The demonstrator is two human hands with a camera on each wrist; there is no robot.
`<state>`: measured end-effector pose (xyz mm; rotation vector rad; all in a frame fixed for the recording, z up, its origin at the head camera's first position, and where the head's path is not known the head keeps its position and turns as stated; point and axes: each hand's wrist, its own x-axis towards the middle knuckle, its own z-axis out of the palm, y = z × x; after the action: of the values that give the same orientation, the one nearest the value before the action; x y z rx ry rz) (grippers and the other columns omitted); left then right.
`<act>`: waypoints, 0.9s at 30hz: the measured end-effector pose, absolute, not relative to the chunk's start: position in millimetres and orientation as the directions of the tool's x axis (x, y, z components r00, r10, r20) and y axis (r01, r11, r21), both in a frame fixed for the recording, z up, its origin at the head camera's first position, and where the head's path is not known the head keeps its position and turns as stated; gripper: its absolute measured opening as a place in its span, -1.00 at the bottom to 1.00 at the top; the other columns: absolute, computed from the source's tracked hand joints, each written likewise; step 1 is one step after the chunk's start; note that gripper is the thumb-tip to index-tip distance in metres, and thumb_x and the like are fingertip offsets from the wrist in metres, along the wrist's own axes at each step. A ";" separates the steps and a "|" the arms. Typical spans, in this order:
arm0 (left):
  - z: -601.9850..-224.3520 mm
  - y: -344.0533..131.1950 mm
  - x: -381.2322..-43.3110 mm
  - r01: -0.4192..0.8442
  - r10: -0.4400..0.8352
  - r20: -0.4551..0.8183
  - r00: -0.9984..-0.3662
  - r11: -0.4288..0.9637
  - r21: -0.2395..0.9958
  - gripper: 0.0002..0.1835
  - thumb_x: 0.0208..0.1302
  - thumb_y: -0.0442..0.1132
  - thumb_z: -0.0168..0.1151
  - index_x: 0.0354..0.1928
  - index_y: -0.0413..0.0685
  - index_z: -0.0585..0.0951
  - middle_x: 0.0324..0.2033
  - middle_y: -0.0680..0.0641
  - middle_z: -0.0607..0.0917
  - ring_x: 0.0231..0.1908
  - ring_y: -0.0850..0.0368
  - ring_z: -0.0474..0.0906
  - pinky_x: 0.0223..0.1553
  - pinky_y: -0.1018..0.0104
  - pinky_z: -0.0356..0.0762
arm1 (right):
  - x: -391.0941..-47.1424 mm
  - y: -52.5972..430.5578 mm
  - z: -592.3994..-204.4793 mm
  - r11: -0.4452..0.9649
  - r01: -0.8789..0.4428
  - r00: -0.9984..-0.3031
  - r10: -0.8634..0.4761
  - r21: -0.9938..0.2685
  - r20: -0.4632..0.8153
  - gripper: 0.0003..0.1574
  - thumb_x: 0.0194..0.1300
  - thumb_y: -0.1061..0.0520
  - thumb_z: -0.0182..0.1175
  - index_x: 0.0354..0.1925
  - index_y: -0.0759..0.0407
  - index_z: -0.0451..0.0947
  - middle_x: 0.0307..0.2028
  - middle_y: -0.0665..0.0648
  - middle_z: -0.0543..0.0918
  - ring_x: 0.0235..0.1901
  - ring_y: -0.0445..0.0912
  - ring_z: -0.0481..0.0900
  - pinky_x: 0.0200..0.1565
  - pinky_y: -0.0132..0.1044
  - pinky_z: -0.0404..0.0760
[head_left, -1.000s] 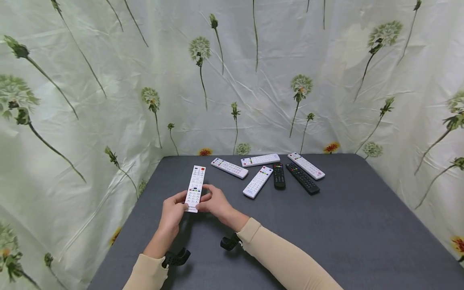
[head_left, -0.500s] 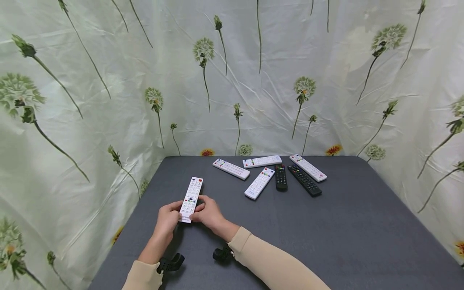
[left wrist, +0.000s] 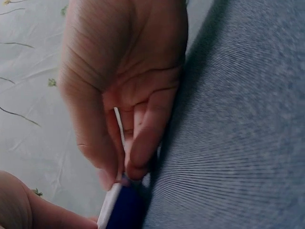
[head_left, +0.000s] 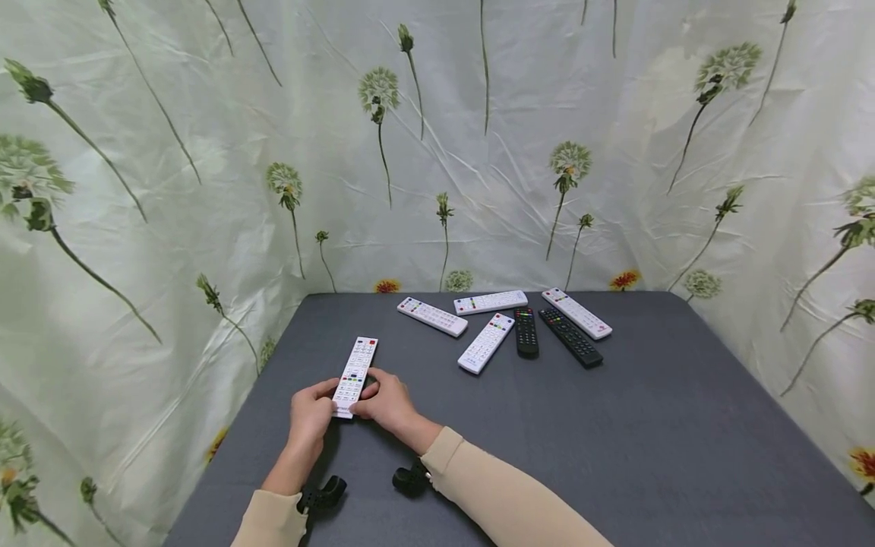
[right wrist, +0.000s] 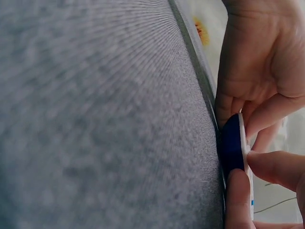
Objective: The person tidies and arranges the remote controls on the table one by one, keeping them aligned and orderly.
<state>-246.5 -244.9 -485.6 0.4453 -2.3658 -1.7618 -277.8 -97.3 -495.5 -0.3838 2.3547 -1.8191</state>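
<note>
1. You are pinching the white remote (head_left: 354,375) at its lower end with left hand (head_left: 310,414) and right hand (head_left: 391,403), neither being nearer
2. It is showing lower left of centre, long axis leaning slightly right toward the top

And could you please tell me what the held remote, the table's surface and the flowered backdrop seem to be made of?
Held remote: probably hard, smooth plastic, with crisp straight edges.
Table surface: matte, seemingly woven cloth, finely ribbed in the wrist views.
Backdrop: thin, slightly glossy sheeting with creases and highlights; cloth or plastic, I cannot tell.
</note>
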 end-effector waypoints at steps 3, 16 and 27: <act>-487.4 -245.6 -245.2 -0.143 -0.356 -0.047 -0.933 0.247 0.958 -0.34 -0.01 -0.67 -0.12 0.22 -0.42 0.55 0.09 -0.42 0.60 -0.01 -0.12 0.45 -0.31 0.41 0.35 | -278.1 -98.7 -496.3 0.233 -0.137 -0.955 -0.291 -0.963 0.065 -0.04 -0.04 0.33 0.55 0.34 0.32 0.42 -0.47 0.02 0.64 -0.61 -0.22 0.62 -0.50 -0.40 0.58; -491.9 -247.9 -248.6 -0.122 -0.385 -0.023 -0.923 0.233 0.965 -0.39 0.03 -0.65 -0.06 0.19 -0.39 0.60 0.08 -0.40 0.63 0.04 -0.11 0.48 -0.31 0.42 0.38 | -283.0 -98.5 -499.4 0.232 -0.170 -0.946 -0.311 -0.958 0.092 -0.01 -0.03 0.31 0.55 0.37 0.31 0.39 -0.47 0.01 0.64 -0.61 -0.25 0.58 -0.49 -0.41 0.56; -493.9 -247.5 -246.8 -0.155 -0.405 -0.041 -0.914 0.251 0.955 -0.42 0.07 -0.63 -0.05 0.17 -0.36 0.62 0.05 -0.36 0.65 0.02 -0.10 0.49 -0.27 0.40 0.38 | -281.1 -98.2 -500.4 0.236 -0.178 -0.944 -0.315 -0.955 0.098 -0.02 -0.03 0.32 0.54 0.36 0.32 0.41 -0.50 0.00 0.64 -0.63 -0.26 0.56 -0.52 -0.42 0.52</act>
<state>-246.8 -247.5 -493.9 0.5251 -2.3079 -1.7231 -281.1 -98.2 -500.4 -0.4772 2.3770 -1.8121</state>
